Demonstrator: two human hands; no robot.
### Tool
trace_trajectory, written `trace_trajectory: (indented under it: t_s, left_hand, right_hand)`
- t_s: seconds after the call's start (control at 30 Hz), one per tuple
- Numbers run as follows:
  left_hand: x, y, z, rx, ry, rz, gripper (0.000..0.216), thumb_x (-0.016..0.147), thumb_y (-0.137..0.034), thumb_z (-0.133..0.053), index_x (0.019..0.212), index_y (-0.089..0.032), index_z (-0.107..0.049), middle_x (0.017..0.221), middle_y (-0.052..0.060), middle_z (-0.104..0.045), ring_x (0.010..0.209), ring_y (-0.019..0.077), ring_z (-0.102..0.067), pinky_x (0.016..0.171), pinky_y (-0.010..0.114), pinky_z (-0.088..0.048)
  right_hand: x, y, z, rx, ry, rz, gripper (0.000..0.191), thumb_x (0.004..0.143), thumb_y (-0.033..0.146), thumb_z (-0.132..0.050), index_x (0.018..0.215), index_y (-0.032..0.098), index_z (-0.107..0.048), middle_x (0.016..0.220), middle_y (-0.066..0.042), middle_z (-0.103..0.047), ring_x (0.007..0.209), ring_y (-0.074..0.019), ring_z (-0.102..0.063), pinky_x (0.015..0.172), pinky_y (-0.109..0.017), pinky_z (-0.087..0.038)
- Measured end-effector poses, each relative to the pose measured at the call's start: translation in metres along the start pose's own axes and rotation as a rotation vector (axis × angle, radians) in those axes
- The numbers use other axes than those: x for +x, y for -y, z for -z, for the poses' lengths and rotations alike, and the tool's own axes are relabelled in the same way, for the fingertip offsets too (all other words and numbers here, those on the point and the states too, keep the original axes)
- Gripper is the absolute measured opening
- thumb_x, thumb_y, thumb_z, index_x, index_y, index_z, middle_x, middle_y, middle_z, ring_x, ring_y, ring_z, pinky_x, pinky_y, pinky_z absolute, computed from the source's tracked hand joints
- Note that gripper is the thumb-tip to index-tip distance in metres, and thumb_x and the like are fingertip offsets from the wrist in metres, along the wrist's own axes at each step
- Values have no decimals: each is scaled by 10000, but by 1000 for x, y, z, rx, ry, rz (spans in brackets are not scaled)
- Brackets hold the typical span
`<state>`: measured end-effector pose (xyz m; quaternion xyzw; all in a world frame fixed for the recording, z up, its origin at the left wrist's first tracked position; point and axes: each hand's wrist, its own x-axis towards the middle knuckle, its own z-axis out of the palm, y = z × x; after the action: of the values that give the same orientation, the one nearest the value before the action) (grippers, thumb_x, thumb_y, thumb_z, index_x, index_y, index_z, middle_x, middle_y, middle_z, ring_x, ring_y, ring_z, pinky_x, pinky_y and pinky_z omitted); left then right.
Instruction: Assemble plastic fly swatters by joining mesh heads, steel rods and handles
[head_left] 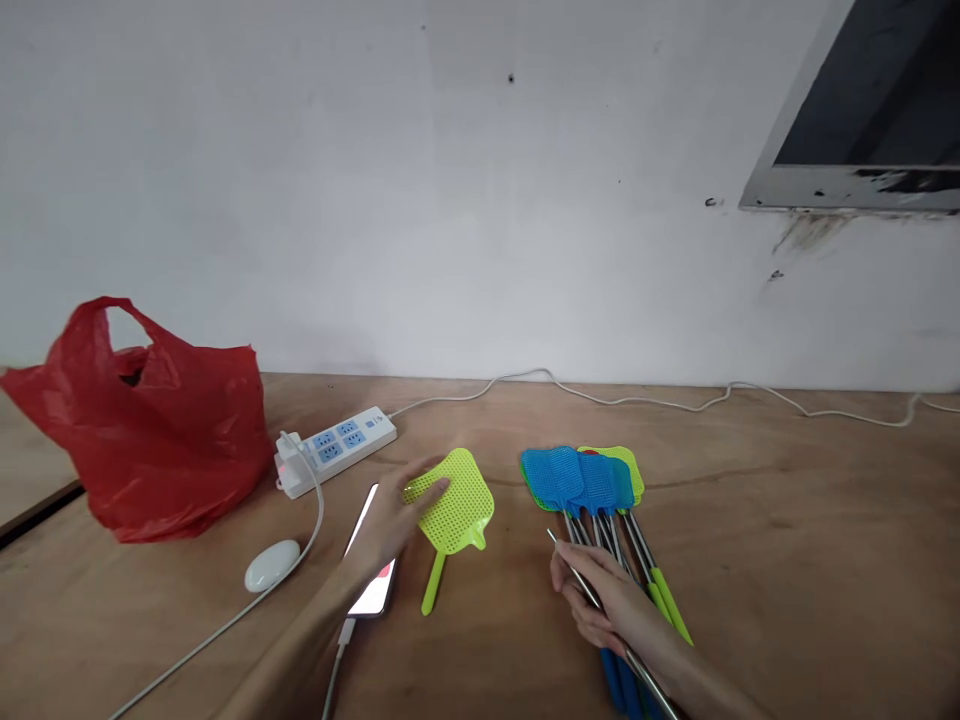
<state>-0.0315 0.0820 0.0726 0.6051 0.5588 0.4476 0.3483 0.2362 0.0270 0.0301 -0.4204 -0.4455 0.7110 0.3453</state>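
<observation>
My left hand (397,520) pinches a yellow-green fly swatter head (457,505) by its left side, thumb on the mesh. The head is tilted, and its short socket points down and right with no rod in it. Just below it a green handle (433,585) lies on the table; its upper end is hidden behind the head. In my right hand (600,600) is a thin metal rod (586,588), its bare tip pointing up and left toward the swatter head, apart from it. Beyond and under this hand lies a pile of fly swatters (581,480) with blue and green heads.
Under my left forearm lies a lit phone (373,598) on a charging cable. A white power strip (337,448), a white oval device (271,566) and a red plastic bag (165,440) are at left. A cord (622,402) runs along the wall.
</observation>
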Motion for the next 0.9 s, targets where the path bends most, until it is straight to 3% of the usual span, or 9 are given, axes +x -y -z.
trace_trajectory:
  t_s: [0.2,0.4,0.57,0.73,0.9]
  left_hand:
    - [23,18,-19,268,130,-88,298,898,-423,-636,1061,-195,-738,1045,71,-768,984,303,-703,901,420,-535]
    - [38,26,-24,607,164,-154,330,975,-328,-625,1266,-178,-582,1270,88,-612,1043,233,-652,867,441,-567]
    - [19,16,-33,796,125,-202,276,962,-198,-561,1229,-148,-612,1314,170,-565,1218,353,-549,1018,568,-421]
    - [-17,17,-48,825,332,-308,349,950,-287,-549,1287,-209,-598,1352,133,-603,1242,333,-555,1031,487,-437]
    - [-33,27,-48,835,396,-324,414,932,-238,-514,1342,-203,-553,1420,139,-559,1295,332,-521,1060,495,-422]
  right_hand:
    - [8,21,-2,-184,-150,151,546,833,722,-510,717,193,-577,389,116,-385,258,-48,-243,314,-208,-178]
    - [19,25,6,-213,-159,183,537,841,704,-522,721,186,-592,386,121,-369,256,-48,-250,337,-224,-181]
    - [25,15,9,-153,-157,201,535,836,707,-531,731,185,-584,379,125,-369,247,-43,-243,330,-218,-172]
    - [25,12,10,-94,-162,212,494,852,671,-540,759,188,-577,404,120,-382,267,-45,-251,326,-213,-163]
    - [23,14,14,-41,-160,191,471,836,664,-572,785,195,-567,435,120,-387,284,-44,-243,318,-208,-154]
